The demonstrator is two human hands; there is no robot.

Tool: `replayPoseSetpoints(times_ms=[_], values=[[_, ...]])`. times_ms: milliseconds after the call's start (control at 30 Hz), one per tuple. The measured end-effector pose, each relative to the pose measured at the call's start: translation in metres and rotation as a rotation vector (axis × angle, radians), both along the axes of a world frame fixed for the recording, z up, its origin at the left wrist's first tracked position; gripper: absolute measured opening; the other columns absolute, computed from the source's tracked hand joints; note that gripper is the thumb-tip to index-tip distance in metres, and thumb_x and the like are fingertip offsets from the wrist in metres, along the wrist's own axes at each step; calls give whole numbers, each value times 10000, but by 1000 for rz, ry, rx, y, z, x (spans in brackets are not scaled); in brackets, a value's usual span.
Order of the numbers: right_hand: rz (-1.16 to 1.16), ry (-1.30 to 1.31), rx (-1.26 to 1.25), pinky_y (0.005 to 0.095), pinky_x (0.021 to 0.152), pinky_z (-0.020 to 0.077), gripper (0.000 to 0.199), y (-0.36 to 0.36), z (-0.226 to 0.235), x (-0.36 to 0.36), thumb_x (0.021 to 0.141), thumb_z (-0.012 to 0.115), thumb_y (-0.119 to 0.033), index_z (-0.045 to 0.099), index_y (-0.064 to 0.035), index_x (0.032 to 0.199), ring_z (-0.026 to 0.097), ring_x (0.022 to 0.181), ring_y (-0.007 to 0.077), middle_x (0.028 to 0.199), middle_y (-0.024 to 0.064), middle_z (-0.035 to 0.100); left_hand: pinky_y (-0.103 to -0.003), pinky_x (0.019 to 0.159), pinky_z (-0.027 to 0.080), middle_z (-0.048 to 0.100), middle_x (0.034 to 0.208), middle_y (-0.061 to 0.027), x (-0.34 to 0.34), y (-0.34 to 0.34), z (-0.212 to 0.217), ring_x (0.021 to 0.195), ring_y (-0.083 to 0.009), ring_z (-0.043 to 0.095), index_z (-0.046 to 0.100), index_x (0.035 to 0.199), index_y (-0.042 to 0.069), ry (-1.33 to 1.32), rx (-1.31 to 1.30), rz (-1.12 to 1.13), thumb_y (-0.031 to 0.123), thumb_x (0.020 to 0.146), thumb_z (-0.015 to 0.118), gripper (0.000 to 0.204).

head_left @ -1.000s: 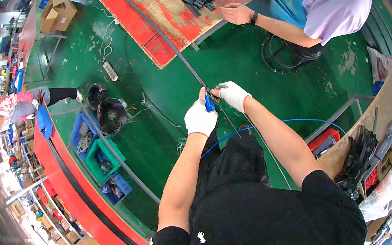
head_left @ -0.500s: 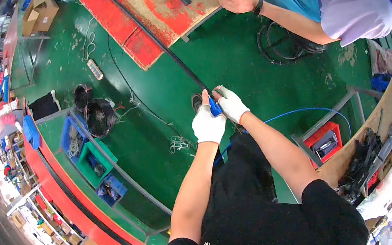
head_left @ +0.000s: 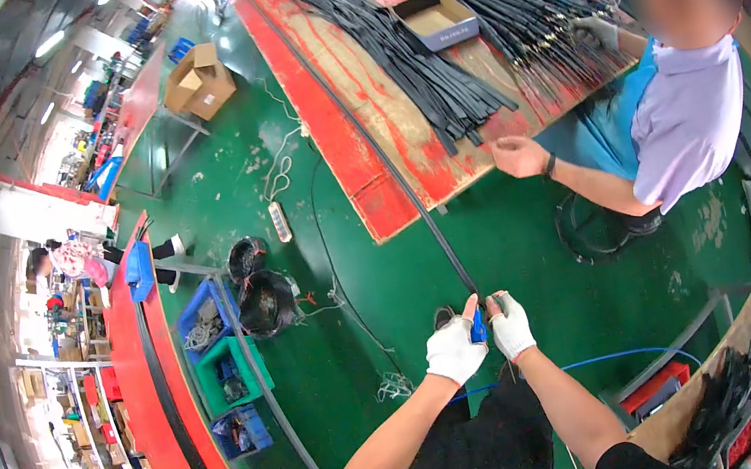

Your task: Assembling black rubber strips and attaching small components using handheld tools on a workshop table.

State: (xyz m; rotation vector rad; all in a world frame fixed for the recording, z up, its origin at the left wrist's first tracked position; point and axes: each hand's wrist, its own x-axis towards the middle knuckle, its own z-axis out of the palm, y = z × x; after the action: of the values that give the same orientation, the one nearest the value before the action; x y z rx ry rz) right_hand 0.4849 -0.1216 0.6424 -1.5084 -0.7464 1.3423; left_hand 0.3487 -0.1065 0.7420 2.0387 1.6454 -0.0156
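Observation:
My left hand (head_left: pixel 453 353), in a white glove with bare fingertips, is closed around a blue hand tool (head_left: pixel 478 326), its thumb pointing forward. Close beside it, my right hand (head_left: pixel 512 329), gloved the same way, has its fingers closed; what they hold is hidden. A long black tube or strip (head_left: pixel 425 213) runs from the red-and-tan table down to the fingertips of both hands. Its near end is by my left thumb, and the exact grip on it is hidden. A blue hose (head_left: pixel 595 360) curves off to the right from behind my hands.
Bundles of black strips (head_left: pixel 461 93) and an open cardboard tray (head_left: pixel 437 22) lie on the worktable (head_left: pixel 353 175). A co-worker (head_left: pixel 685 114) sits at its right side. Blue and green bins (head_left: pixel 255 367) and black buckets (head_left: pixel 268 302) stand left, near a power strip (head_left: pixel 280 221).
The view has tilted up, showing more of the table and the co-worker. My hands stay together at the tube's near end, with the blue tool still in my left hand.

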Motion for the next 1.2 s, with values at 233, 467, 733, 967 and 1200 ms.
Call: replayPoseSetpoints(times_ms=[233, 467, 733, 967, 1200], values=[[-48, -236, 33, 397, 868, 549, 404, -8, -35, -13, 1065, 627, -295, 659, 77, 1217, 716, 968, 314, 1071, 257, 730, -505, 770, 594, 741, 994, -199, -5, -10, -1, 851, -412, 741, 483, 1582, 210, 36, 26, -34, 234, 879, 656, 725], [49, -222, -65, 424, 934, 532, 408, -12, -6, -10, 1056, 614, -306, 668, 75, 1190, 704, 1073, 421, 1119, 301, 722, -512, 757, 594, 737, 944, -200, -8, -21, -26, 822, -402, 742, 501, 1567, 159, 65, 56, -36, 240, 888, 676, 706], [170, 28, -165, 341, 1053, 504, 595, -12, -19, 7, 1050, 662, -307, 562, 151, 1417, 663, 1227, 267, 1345, 257, 687, -487, 812, 600, 733, 1003, -188, -12, -21, -30, 878, -387, 742, 458, 1606, 205, 74, 22, -56, 235, 855, 701, 789], [393, 15, -253, 320, 925, 524, 503, 11, 14, 31, 986, 726, -277, 669, 141, 1260, 673, 1041, 183, 1127, 152, 753, -474, 834, 591, 727, 1023, -181, -15, -21, -32, 890, -383, 741, 439, 1618, 219, 11, 4, 13, 228, 791, 766, 889], [465, -96, -241, 326, 860, 524, 377, 15, 3, 33, 957, 757, -236, 725, 96, 1134, 664, 943, 176, 998, 121, 749, -469, 872, 595, 739, 1110, -210, -19, -20, -26, 970, -412, 743, 439, 1618, 198, -37, -104, 35, 360, 883, 773, 824]])
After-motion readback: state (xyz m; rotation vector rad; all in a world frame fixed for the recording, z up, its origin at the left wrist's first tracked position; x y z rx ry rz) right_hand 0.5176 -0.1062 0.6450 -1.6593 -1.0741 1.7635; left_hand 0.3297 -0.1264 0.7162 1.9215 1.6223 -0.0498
